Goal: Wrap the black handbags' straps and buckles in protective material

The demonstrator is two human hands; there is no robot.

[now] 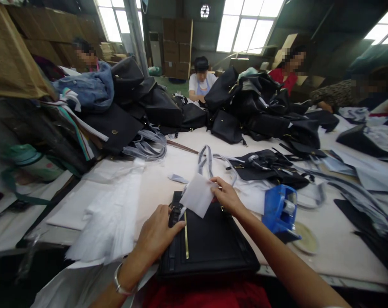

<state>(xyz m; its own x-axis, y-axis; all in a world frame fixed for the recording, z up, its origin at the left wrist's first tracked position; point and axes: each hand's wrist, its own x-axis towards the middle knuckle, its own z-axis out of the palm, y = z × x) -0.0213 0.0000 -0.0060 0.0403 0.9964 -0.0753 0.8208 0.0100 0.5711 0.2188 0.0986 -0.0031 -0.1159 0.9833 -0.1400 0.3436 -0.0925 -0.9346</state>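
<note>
In front of me a black bag (213,248) lies flat at the table's near edge, a gold zipper running along its left part. My left hand (160,229) is closed round a black strap with a buckle (174,215) at the bag's upper left corner. A small white square sheet (197,196) is pinched in my right hand (226,194), just above the top of the bag. Behind the sheet, bag handles in grey-white wrapping (205,156) rise in a loop.
A blue tape dispenser (279,209) stands right of the bag, beside a round tape roll (304,237). Thin white sheets (113,214) lie to the left. Piled black bags (251,102) fill the table's far side, with several people (202,79) behind. A green-lidded bottle (30,162) is far left.
</note>
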